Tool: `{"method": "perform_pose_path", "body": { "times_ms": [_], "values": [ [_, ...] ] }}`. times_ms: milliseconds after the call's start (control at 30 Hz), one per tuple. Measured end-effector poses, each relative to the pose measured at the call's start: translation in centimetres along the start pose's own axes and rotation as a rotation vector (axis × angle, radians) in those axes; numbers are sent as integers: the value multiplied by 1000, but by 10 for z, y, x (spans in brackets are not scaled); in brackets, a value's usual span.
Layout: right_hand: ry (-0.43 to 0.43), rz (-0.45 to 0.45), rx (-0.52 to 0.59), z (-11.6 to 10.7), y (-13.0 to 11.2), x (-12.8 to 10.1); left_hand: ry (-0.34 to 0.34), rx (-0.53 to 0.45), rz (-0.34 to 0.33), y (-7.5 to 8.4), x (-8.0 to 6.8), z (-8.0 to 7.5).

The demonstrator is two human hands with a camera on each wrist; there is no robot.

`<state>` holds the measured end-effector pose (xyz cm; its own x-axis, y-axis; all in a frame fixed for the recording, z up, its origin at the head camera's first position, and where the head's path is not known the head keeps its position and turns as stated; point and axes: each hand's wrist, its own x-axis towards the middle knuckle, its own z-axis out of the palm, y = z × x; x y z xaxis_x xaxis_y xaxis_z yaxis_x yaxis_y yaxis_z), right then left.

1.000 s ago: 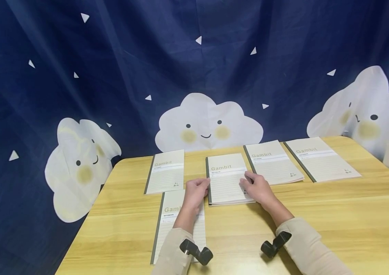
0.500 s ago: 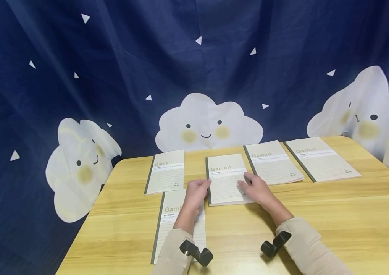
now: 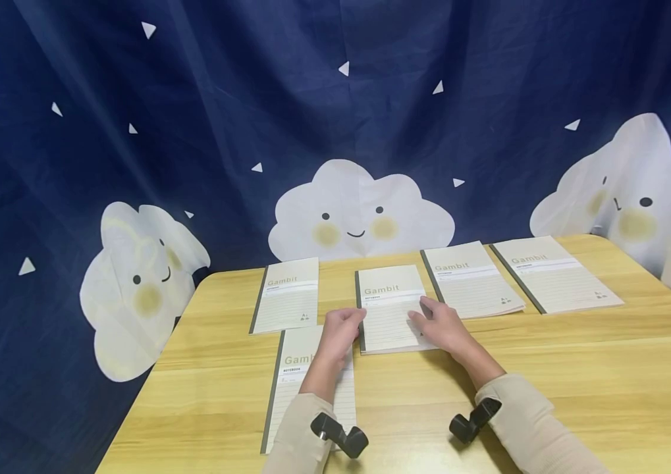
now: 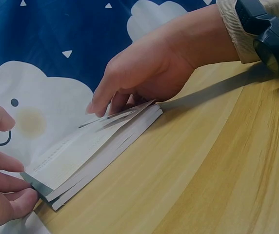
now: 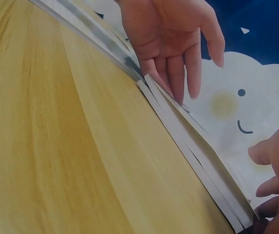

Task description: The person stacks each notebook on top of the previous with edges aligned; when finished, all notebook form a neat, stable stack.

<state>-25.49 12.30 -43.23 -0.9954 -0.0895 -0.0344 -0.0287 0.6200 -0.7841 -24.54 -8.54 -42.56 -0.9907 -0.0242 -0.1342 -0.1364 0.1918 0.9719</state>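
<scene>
A small stack of pale notebooks [image 3: 391, 309] with dark spines lies in the middle of the table; two page blocks show at its edge in the wrist views. My left hand [image 3: 338, 332] touches the spine side with its fingers, thumb apart from the cover. At the opposite edge my right hand [image 3: 444, 329] rests its fingers by the lower right corner, which they partly hide. The top notebook [image 4: 88, 146] is slightly lifted along its near edge in the left wrist view. Under my left forearm lies another notebook [image 3: 296, 349], partly covered from sight.
One notebook [image 3: 284, 299] lies at the back left. Two more, a nearer notebook [image 3: 468, 283] and a farther notebook [image 3: 557, 276], lie to the right of the stack. The wooden table [image 3: 406, 415] ends at a dark blue curtain [image 3: 311, 99] with clouds.
My left fingers have shifted very slightly right along the spine, and my right fingers a touch left over the cover. The notebooks hold nearly the same places.
</scene>
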Motion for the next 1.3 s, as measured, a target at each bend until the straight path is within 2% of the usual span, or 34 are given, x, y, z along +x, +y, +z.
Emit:
{"method": "perform_pose_path", "body": {
  "times_ms": [700, 1100, 1300],
  "values": [
    [32, -31, -21, 2, 1, -3, -6, 25, 5, 1, -3, 1],
    [0, 12, 68, -2, -2, -4, -32, 5, 9, 1, -4, -2],
    [6, -16, 94, -8, -6, -7, -47, -12, 14, 2, -4, -3]
  ]
}}
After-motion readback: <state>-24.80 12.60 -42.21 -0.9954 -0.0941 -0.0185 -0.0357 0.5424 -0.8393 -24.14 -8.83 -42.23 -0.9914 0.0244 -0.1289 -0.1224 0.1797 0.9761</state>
